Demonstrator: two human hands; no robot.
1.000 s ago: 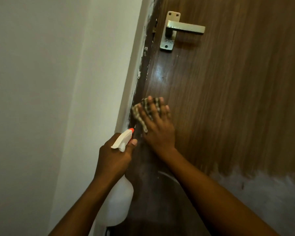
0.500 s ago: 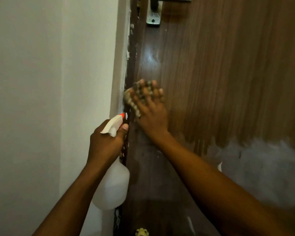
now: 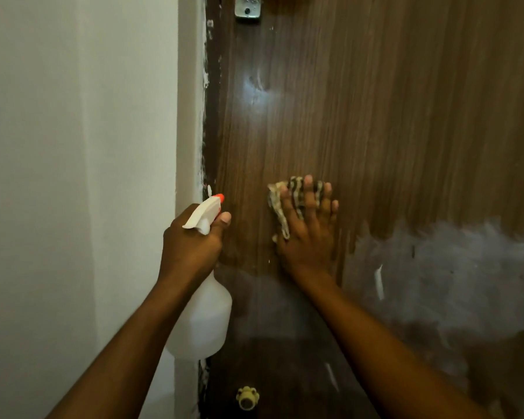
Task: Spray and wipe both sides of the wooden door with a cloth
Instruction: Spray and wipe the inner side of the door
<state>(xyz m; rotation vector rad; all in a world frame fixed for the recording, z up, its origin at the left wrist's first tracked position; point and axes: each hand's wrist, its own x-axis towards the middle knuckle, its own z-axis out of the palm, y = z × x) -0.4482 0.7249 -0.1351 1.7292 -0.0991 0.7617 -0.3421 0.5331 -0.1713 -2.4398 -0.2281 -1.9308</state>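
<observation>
The brown wooden door (image 3: 390, 116) fills the right part of the view. My right hand (image 3: 307, 234) presses a striped cloth (image 3: 280, 207) flat against the door with straight, spread fingers. My left hand (image 3: 191, 246) grips the neck of a white spray bottle (image 3: 203, 316), whose orange-tipped nozzle points at the door's left edge. A whitish hazy patch (image 3: 442, 267) covers the door's lower right.
A white wall (image 3: 73, 176) and the pale door frame (image 3: 188, 116) stand to the left. The metal handle plate (image 3: 248, 9) shows at the top edge. A small yellow-rimmed knob (image 3: 247, 397) sits low on the door.
My right hand has slid the cloth rightwards, away from the door's edge, and lower on the door. The view has dropped, so the handle has nearly left the frame. The left hand still holds the bottle.
</observation>
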